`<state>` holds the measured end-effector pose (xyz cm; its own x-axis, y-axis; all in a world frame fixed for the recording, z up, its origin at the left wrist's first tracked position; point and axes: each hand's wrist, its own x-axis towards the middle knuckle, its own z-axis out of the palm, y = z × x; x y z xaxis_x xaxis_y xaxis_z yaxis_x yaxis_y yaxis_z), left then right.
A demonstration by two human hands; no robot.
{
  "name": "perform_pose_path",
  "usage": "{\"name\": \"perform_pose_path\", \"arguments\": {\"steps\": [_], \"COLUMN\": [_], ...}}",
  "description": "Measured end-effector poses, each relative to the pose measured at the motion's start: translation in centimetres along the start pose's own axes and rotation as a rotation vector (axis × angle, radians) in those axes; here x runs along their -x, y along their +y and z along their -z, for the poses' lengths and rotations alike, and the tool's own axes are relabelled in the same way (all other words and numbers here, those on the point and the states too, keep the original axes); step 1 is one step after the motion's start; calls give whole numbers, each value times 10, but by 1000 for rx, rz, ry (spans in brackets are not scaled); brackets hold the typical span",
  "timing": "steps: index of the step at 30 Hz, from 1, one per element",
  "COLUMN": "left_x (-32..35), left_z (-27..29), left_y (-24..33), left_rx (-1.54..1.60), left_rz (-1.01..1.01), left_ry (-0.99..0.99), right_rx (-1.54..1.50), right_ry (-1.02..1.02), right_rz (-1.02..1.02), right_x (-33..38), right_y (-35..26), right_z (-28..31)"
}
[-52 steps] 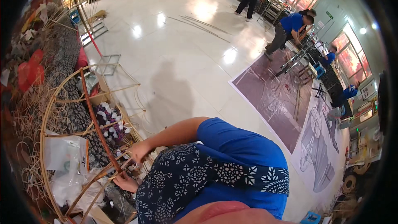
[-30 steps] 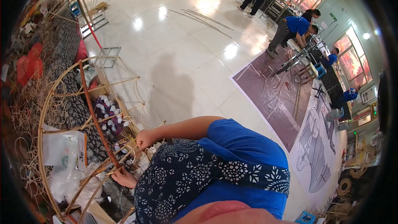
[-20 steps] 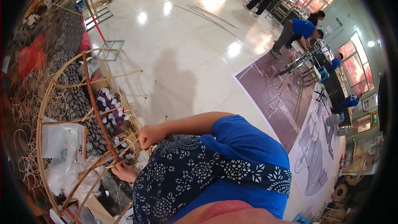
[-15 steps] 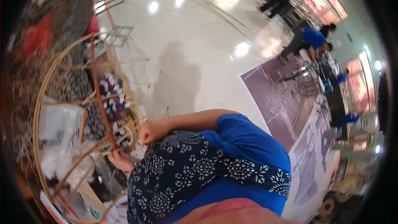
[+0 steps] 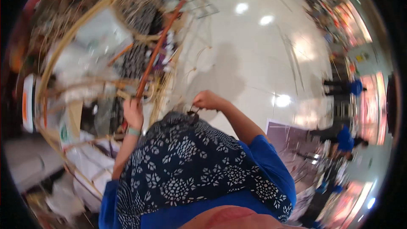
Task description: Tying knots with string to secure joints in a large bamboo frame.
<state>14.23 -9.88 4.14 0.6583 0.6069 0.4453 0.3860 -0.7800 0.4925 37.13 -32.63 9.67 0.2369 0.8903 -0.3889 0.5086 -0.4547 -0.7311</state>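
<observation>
My left hand (image 5: 134,115) is closed around the lower end of a reddish-brown rod (image 5: 157,51), where pale bent strips meet it. The rod crosses a large hoop frame (image 5: 63,44) of tan, cane-like strips, which spreads out to my left. Thin strips (image 5: 89,85) run from near that hand across to the hoop's far side. My right hand (image 5: 207,100) is closed in front of my patterned apron (image 5: 182,161), apart from the frame. A small dark thing (image 5: 192,113) with a thin loop hangs just below its fingers, too blurred to name.
Left of me lie plastic bags (image 5: 99,36), loose cane strips (image 5: 51,0) and a cardboard piece (image 5: 75,116). A metal grid (image 5: 205,8) and long thin strips (image 5: 292,59) rest on the shiny floor. A large printed sheet (image 5: 288,140) lies to the right; people in blue (image 5: 345,138) work beyond.
The view has turned, so the frame appears higher and the people lower. My right hand has moved away from my left, which stays at the rod's lower end. The dark thing now shows below my right hand.
</observation>
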Motion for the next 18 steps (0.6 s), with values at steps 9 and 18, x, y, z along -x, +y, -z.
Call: {"name": "perform_pose_path", "arguments": {"steps": [9, 18], "left_x": [8, 6], "left_z": [-11, -7], "left_y": [-18, -16], "left_rx": [1, 58], "left_rz": [93, 135], "left_ry": [120, 182], "right_rx": [-107, -679], "right_ry": [-27, -126], "right_rz": [253, 153], "right_x": [-115, -153], "right_y": [-50, -78], "right_z": [-66, -111]}}
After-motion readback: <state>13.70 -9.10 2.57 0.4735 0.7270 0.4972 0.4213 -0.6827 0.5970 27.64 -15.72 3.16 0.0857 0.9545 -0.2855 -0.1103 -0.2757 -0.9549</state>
